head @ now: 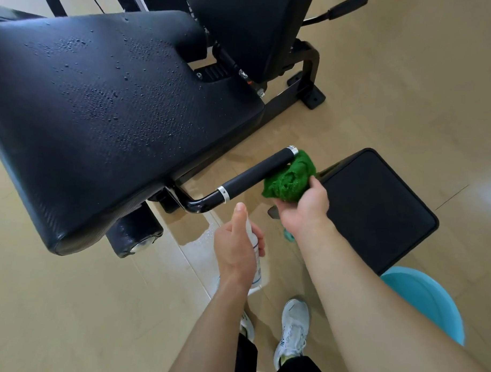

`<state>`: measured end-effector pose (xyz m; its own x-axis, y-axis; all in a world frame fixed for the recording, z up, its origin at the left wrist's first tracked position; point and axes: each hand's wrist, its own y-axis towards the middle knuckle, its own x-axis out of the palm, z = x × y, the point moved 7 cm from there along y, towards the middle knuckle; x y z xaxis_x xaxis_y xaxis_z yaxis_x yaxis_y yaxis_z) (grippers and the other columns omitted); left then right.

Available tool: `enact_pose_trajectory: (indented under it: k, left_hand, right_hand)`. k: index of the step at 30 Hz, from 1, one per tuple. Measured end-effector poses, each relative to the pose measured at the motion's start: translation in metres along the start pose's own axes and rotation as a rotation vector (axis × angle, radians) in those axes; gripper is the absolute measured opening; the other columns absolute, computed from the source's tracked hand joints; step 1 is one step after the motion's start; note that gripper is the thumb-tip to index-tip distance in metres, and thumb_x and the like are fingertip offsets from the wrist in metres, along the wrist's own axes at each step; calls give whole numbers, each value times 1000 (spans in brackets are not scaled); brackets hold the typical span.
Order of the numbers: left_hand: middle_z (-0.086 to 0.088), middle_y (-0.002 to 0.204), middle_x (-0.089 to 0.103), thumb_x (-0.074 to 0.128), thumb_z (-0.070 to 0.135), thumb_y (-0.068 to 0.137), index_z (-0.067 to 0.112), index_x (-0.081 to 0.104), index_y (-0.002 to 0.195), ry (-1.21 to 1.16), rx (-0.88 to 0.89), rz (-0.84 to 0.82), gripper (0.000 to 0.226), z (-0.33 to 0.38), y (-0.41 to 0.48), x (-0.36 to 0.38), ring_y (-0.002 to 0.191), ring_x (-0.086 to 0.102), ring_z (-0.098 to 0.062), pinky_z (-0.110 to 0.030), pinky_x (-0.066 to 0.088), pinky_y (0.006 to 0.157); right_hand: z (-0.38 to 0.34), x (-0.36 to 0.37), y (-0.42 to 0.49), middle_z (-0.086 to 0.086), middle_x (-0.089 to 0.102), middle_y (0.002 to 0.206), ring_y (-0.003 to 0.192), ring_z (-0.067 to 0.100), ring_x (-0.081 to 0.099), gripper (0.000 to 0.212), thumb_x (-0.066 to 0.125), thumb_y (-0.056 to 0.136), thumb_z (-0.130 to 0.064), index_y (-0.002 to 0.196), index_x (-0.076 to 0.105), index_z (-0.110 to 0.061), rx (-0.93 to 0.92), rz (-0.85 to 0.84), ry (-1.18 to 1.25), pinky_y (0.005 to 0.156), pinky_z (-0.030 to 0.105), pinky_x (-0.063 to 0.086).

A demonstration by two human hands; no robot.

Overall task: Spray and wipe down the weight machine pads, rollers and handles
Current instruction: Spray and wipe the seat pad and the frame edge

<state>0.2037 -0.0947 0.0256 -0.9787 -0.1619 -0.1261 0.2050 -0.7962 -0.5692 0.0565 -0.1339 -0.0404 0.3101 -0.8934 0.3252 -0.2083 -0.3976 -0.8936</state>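
Observation:
A large black seat pad (pixel 102 107) fills the upper left, beaded with spray droplets. A black handle (pixel 255 174) with chrome collars sticks out from under it toward the right. My left hand (pixel 235 250) grips a white spray bottle (pixel 257 266) just below the handle, with one finger on the nozzle. My right hand (pixel 305 204) holds a bunched green cloth (pixel 290 176) against the far end of the handle. A black roller (pixel 134 234) with a chrome end cap sits under the pad's near corner. A second black pad (pixel 250 32) stands at the top.
A flat black pad (pixel 378 209) lies to the right of my right hand. A light blue round object (pixel 426 299) is at the lower right. The machine's black frame and foot (pixel 308 91) rest on the tan floor, which is wet below the handle. My white shoes (pixel 292 331) are at the bottom.

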Motion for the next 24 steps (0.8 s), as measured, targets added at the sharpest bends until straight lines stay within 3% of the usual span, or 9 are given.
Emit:
enact_pose_trajectory:
  k: [4, 8, 11, 13, 17, 20, 24]
  left_hand:
    - [-15, 47, 54, 43, 53, 91, 4, 62, 51, -27, 52, 34, 66, 17, 5, -23, 42, 49, -22, -23, 43, 46]
    - [-17, 46, 52, 41, 52, 93, 8, 61, 47, 12, 84, 20, 66, 34, 15, -40, 44, 48, -24, -25, 42, 48]
    - [-17, 48, 52, 44, 49, 97, 6, 59, 49, 11, 69, -14, 66, 39, 15, -31, 42, 47, -22, -24, 41, 46]
    - [-17, 48, 50, 48, 41, 105, 3, 58, 51, 1, 64, -38, 67, 38, 13, -19, 41, 46, -20, -24, 41, 44]
    - [-16, 48, 50, 47, 43, 100, 2, 58, 52, 9, 84, -74, 64, 39, 9, -9, 42, 47, -18, -25, 42, 45]
    - [-15, 48, 51, 45, 47, 95, 6, 58, 49, 34, 78, -49, 63, 43, 11, -21, 42, 47, -19, -23, 43, 45]
    - [-17, 47, 51, 41, 50, 93, 11, 58, 47, 68, 113, -8, 63, 55, 16, -38, 44, 48, -24, -24, 43, 47]
  right_hand:
    - [56, 44, -16, 20, 71, 103, 93, 36, 70, 33, 38, 100, -27, 109, 65, -10, 174, -82, 56, 93, 52, 54]
    - [94, 44, -34, 21, 73, 95, 84, 36, 71, 43, 38, 95, -35, 104, 67, -4, 357, -201, 32, 76, 42, 59]
    - [64, 44, -22, 26, 72, 106, 97, 41, 69, 47, 30, 98, -29, 108, 67, -3, 290, -179, 39, 79, 48, 56]
    - [23, 48, 0, 23, 73, 101, 94, 38, 69, 46, 30, 101, -30, 105, 68, -5, 159, -90, 114, 78, 48, 54]
    - [-15, 57, 21, 11, 72, 110, 98, 31, 69, 46, 43, 101, -50, 121, 69, -18, -17, -37, 110, 89, 44, 54]
    - [27, 59, 2, 9, 76, 96, 92, 29, 73, 46, 47, 99, -54, 114, 68, -16, 74, -109, 136, 86, 40, 57]
    - [89, 58, -38, 15, 70, 92, 88, 32, 67, 59, 39, 96, -63, 105, 67, -12, 311, -153, 107, 75, 36, 55]
